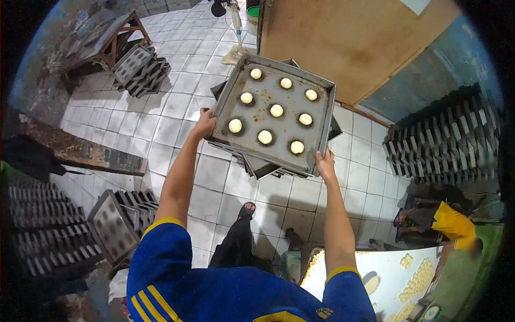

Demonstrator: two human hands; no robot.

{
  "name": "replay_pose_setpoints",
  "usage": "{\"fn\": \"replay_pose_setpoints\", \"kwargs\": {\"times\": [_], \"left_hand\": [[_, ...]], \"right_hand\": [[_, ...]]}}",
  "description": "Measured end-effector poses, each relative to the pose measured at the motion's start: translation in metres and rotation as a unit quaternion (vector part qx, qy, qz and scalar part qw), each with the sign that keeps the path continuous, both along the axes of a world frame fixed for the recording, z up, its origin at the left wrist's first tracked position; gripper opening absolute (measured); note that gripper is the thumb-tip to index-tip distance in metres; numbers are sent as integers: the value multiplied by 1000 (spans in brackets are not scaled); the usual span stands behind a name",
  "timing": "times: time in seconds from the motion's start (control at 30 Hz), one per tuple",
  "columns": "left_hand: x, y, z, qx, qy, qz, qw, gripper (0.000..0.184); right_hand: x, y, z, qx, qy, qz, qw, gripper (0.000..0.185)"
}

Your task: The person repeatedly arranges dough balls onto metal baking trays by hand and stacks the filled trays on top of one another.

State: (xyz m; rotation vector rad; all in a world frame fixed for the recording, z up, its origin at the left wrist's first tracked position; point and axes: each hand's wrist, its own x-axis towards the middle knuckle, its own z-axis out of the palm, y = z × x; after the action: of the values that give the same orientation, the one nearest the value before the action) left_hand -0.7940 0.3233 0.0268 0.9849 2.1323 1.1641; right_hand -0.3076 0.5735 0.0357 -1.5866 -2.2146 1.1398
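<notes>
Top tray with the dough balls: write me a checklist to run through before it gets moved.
1. Left hand on the top tray: ok, at its left side.
2. Right hand on it: ok, at the near right corner.
3. Dough balls apart from each other: ok, nine in three rows of three.
4. Trays underneath squared up with the top one: not ok, corners jut out at angles.
5. Weight off whatever is below: cannot tell, the top tray hides it.
6. Both feet placed: cannot tell, only one foot shows plainly.
</notes>
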Motion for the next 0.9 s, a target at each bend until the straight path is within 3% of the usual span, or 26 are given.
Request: {"fn": "replay_pose_setpoints", "kwargs": {"times": [0.17, 0.23, 0.27, 0.3, 0.33, 0.4, 0.5, 0.53, 0.63, 0.7, 0.73, 0.8, 0.83, 0.87, 0.9], "left_hand": [[-4, -6, 4, -87, -20, 13, 996, 82], [6, -33, -18, -85, 28, -5, 996, 80], [22, -58, -24, -49, 50, 33, 997, 76], [42, -87, -28, -12, 72, 71, 995, 72], [67, -121, -28, 22, 104, 78, 991, 65], [138, -208, -25, 51, -20, 147, 988, 60], [255, -363, -63, 33, -89, 182, 979, 37], [311, -403, -27, -87, -132, 243, 957, 43], [404, -568, -81, -186, -100, 317, 925, 53], [451, -652, -80, -217, -120, 397, 884, 55], [470, -695, -84, -243, -139, 443, 852, 59], [487, -792, -142, -281, -48, 516, 808, 63], [491, -816, -135, -274, -64, 563, 777, 65], [480, -839, -135, -259, -25, 538, 802, 67], [465, -862, -149, -244, -78, 590, 766, 63]], "right_hand": [[9, -20, 23, 62, -43, 35, 997, 80], [35, -36, 17, 31, 119, -37, 992, 82], [49, -66, 40, -3, 215, -77, 974, 83], [69, -89, 53, -7, 213, -73, 974, 83], [90, -112, 62, -33, 233, -90, 968, 80], [139, -151, 43, -47, 257, -109, 959, 73], [225, -214, 21, -104, 291, -107, 945, 64], [256, -239, 16, -122, 299, -133, 937, 59], [346, -325, -8, -176, 340, -135, 914, 41], [369, -397, 20, -124, 190, -184, 956, 36], [394, -437, 3, -133, 165, -173, 962, 37], [446, -500, -38, -163, 121, -169, 965, 35], [458, -530, -46, -190, 97, -157, 964, 29], [463, -565, -49, -210, 71, -133, 966, 31], [467, -591, -52, -230, 44, -109, 966, 33]]}}
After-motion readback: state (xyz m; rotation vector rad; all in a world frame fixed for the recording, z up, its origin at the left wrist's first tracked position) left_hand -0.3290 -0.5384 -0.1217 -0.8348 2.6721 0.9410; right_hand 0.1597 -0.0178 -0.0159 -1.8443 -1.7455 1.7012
